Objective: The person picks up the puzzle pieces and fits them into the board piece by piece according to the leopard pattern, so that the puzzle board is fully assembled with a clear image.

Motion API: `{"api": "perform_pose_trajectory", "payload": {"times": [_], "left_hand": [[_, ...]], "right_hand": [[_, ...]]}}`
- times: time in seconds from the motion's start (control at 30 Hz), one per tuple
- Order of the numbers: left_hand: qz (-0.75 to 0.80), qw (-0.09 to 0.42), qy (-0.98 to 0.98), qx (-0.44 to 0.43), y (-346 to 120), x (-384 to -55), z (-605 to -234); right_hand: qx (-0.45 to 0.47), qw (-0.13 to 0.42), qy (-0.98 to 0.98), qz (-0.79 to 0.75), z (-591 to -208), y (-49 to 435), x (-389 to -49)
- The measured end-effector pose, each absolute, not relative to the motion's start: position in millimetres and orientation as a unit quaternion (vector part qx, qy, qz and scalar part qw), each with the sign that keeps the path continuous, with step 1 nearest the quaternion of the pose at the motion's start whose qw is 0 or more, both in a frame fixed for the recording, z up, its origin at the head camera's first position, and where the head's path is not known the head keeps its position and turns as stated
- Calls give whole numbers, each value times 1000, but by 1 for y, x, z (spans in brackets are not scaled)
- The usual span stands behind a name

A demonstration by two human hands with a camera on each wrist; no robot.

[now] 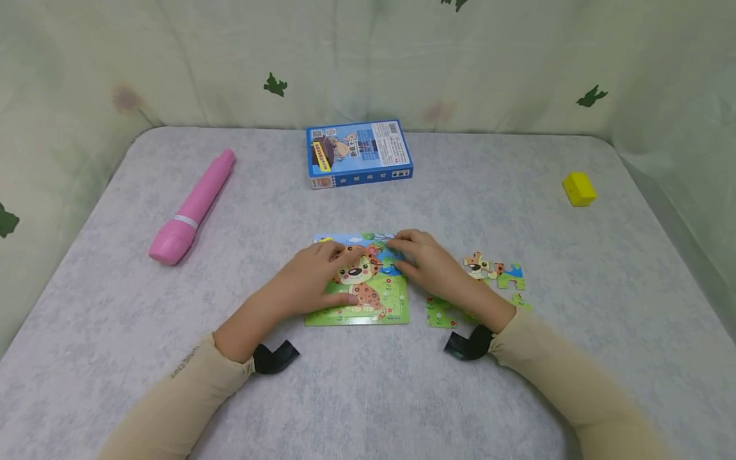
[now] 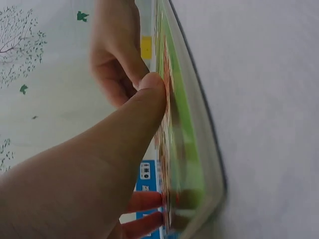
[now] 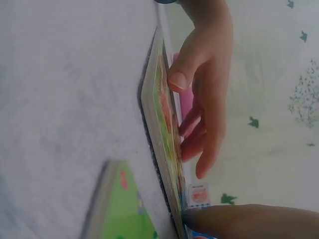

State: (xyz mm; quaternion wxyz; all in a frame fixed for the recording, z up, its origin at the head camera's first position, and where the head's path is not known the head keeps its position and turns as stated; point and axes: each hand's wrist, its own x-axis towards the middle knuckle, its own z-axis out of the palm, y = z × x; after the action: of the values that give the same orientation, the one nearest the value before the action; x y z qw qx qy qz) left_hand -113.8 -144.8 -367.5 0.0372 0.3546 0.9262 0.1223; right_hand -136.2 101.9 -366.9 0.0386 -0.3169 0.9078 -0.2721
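A jigsaw board with a spotted leopard cub picture lies flat on the table. My left hand rests over its left part, fingers spread across the cub, thumb touching the cub's body. At the board's upper right, my right hand holds a blue and green puzzle piece between thumb and fingers, against the board. In the right wrist view, the right thumb meets the board's edge. Several loose puzzle pieces lie right of the board, partly hidden under the right forearm.
A blue box lies behind the board. A pink torch-shaped object lies at the left of the table, and a yellow block stands at the far right. Curtain-like cloth hangs around the table's back and sides.
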Motion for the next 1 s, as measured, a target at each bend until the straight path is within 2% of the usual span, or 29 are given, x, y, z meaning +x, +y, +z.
{"api": "perform_pose_trajectory", "payload": {"times": [0.43, 0.6, 0.77, 1.0], "left_hand": [[7, 18, 938, 345, -126, -110, -358], [10, 17, 939, 343, -127, -110, -357], [57, 17, 935, 350, -137, -116, -360], [152, 64, 928, 333, -161, -116, -362]], "right_hand": [[-329, 54, 918, -216, -364, 95, -141], [-326, 95, 911, -234, -362, 100, -140], [-301, 136, 887, -321, -358, 111, -137], [-292, 82, 875, -377, -349, 138, -125]]}}
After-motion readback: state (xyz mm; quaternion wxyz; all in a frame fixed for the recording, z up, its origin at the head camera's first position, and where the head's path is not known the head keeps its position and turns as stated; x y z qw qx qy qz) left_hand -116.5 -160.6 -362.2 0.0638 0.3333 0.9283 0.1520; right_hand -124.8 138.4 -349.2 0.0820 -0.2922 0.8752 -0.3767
